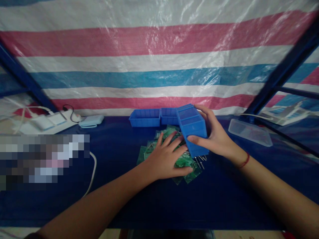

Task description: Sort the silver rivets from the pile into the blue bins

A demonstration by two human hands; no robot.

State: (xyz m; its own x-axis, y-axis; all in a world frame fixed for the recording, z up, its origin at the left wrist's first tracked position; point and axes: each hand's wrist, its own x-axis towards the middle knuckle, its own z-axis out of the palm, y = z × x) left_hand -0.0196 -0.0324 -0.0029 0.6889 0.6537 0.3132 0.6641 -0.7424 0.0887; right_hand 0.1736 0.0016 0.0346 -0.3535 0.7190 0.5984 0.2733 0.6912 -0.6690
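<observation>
Right hand [211, 132]: clamped on a blue bin [193, 127], thumb on the near side, fingers around the far side; bin tipped, its underside facing up and toward the camera. Left hand [165, 157]: fingers spread apart, palm down over a heap of green packets [185, 161]; whether it pinches any packet, cannot tell. Metal pins [200, 161] lie at the right edge of the heap, just below the lower end of the tipped bin. Heap sits on the dark blue table [199, 202], in front of two upright blue containers [145, 118] standing side by side near the striped sheet [154, 76]. Clear plastic lid [250, 132] lies on the table, right of the right hand, apart from it
</observation>
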